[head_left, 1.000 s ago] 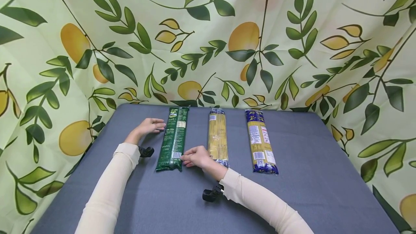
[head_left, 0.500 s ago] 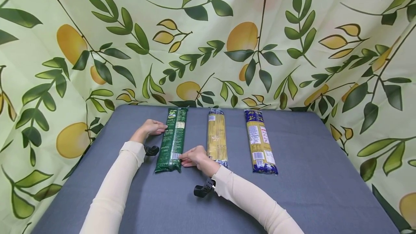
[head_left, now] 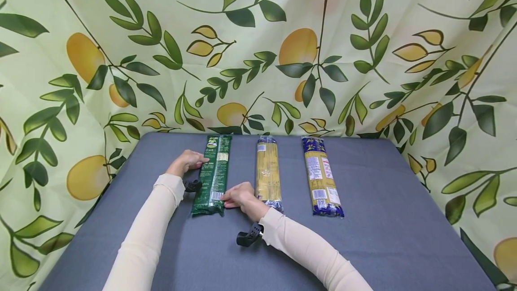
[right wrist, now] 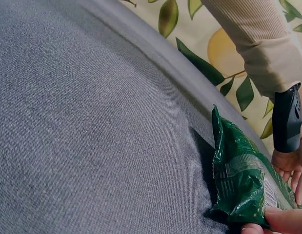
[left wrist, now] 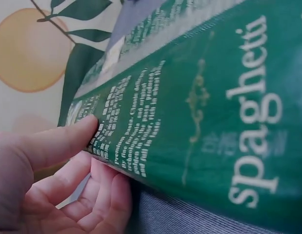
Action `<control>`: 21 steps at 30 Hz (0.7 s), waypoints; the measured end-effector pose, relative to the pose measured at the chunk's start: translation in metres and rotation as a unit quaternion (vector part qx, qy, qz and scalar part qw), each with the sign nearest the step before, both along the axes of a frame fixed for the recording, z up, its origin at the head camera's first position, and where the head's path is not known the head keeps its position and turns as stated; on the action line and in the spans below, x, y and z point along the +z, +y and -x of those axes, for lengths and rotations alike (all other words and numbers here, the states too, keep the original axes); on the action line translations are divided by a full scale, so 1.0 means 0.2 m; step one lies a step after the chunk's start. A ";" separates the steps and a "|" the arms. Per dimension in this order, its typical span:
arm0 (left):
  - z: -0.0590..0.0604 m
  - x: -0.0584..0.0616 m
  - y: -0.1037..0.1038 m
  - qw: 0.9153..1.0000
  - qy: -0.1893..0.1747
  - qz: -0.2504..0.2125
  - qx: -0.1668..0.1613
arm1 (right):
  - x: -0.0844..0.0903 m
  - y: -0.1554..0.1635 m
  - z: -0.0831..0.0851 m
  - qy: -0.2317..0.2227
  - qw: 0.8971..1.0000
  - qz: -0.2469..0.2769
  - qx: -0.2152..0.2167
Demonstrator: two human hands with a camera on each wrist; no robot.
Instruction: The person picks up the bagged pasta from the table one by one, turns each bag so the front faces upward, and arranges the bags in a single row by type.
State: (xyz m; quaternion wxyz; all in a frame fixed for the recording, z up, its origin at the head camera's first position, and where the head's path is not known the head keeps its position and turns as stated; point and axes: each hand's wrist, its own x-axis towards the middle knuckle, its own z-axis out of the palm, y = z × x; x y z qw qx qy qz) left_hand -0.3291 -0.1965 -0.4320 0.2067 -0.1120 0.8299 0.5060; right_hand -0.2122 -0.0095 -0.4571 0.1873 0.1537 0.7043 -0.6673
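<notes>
Head view high, facing down at table (head_left: 383,219); wrist views close, low; all share green spaghetti pack (head_left: 212,175).

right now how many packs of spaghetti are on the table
3, side by side on the grey table. The green pack lies on the left, held between the left hand and right hand. The yellow pack is in the middle, the blue-ended pack on the right. None looks hidden.
</notes>
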 end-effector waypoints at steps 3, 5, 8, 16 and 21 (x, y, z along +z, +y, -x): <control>0.00 0.01 0.00 1.000 -0.002 0.004 -0.018 | 0.00 -0.01 0.00 0.010 1.000 -0.013 -0.001; 0.00 0.01 0.00 1.000 -0.003 0.007 -0.026 | 0.00 -0.02 0.00 0.017 1.000 -0.019 0.001; 0.01 0.01 -0.01 0.999 -0.005 0.004 -0.033 | 0.01 -0.02 -0.01 0.024 0.999 -0.021 0.001; -0.02 0.03 -0.02 0.995 0.000 -0.087 -0.057 | 0.03 0.00 -0.03 0.026 0.999 -0.029 0.011; -0.01 0.02 0.00 0.990 -0.007 -0.131 -0.047 | 0.05 0.03 -0.03 0.038 0.998 -0.037 0.016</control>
